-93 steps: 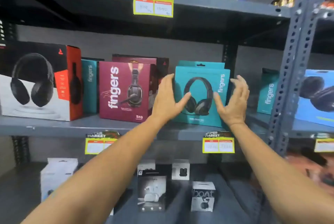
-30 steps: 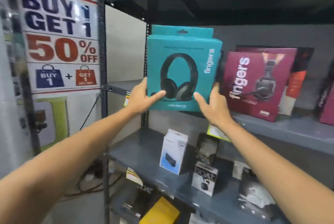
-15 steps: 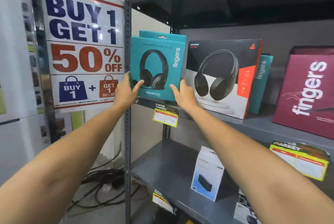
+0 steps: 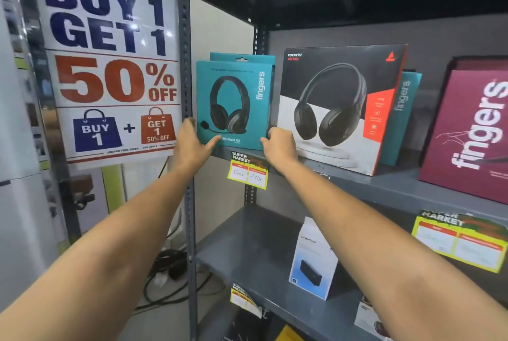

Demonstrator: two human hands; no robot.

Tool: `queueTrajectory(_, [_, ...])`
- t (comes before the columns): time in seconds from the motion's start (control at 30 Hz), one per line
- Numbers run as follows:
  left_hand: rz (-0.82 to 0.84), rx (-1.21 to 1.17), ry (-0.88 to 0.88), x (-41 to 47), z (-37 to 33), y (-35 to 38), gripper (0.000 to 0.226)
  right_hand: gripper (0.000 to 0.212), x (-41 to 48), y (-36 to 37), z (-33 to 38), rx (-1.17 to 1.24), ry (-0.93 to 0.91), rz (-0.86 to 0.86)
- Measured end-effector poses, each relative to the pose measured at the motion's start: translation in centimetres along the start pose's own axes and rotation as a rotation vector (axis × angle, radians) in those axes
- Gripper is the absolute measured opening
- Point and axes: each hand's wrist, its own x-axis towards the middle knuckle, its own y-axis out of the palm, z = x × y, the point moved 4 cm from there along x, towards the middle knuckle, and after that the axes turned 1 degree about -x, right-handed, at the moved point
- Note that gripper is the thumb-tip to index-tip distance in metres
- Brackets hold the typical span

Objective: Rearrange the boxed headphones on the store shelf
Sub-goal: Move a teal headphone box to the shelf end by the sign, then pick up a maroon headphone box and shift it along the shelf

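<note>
In front of me stands a grey metal shelving rack (image 4: 384, 186) with perforated uprights (image 4: 187, 65), its upper shelf casting the back panel into shadow. To my left a large "BUY 1 GET 1 50% OFF" poster (image 4: 110, 65) hangs against a pale wall (image 4: 220, 24). Black cables (image 4: 170, 274) lie tangled on the light floor beneath.

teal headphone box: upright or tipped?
Upright: the teal cardboard headphone box stands on the grey metal shelf, both hands at its lower corners.
</note>
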Motion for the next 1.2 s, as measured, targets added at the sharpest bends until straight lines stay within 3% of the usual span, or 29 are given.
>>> queueTrajectory(0.07, [-0.14, 0.126, 0.061, -1.4, -0.7, -0.8, 0.058, 0.019, -1.1, -1.2, -0.5, 0.007, -0.025, -0.021])
queueTrajectory(0.13, [-0.159, 0.183, 0.157, -3.0, -2.3, -0.7, 0.042, 0.015, -2.5, -2.9, -1.5, 0.023, -0.055, -0.028])
queueTrajectory(0.3, [-0.007, -0.009, 0.49, -9.5, -10.7, 3.3, 0.029, 0.013, -7.6, -9.2, -5.5, -0.139, -0.165, -0.04])
queueTrajectory(0.4, [0.109, -0.231, 0.558, -14.2, -18.1, 6.6, 0.026, 0.017, -10.6, -14.1, -9.3, -0.299, -0.135, -0.028])
queueTrajectory(0.53, [0.21, -0.587, 0.544, -18.4, -26.7, 9.5, 0.018, 0.024, -14.3, -21.7, -15.3, -0.434, -0.044, -0.146])
queueTrajectory(0.67, [0.436, -0.658, 0.405, -21.2, -32.4, 13.4, 0.053, 0.024, -17.6, -30.2, -20.8, -0.379, -0.033, -0.511])
queueTrajectory(0.77, [0.589, -0.704, 0.138, -21.4, -34.5, 16.3, 0.08, 0.047, -17.4, -34.6, -23.9, -0.21, -0.014, -0.693])
queueTrajectory(0.87, [0.817, -0.769, -0.106, -20.5, -34.4, 18.4, 0.091, 0.082, -15.4, -35.6, -27.1, 0.113, 0.238, -0.483])
queueTrajectory(0.97, [0.967, -0.739, -0.105, -20.2, -33.8, 19.3, 0.09, 0.105, -14.5, -34.6, -28.7, 0.516, 0.368, -0.15])
queueTrajectory(1.1, [1.08, -0.798, -0.022, -20.8, -33.9, 19.1, 0.092, 0.1, -14.3, -34.5, -29.5, 0.547, 0.299, -0.069])
queueTrajectory(1.2, [1.04, -0.869, -0.015, -20.8, -33.9, 18.7, 0.101, 0.086, -14.6, -34.7, -29.4, 0.567, 0.288, -0.127])
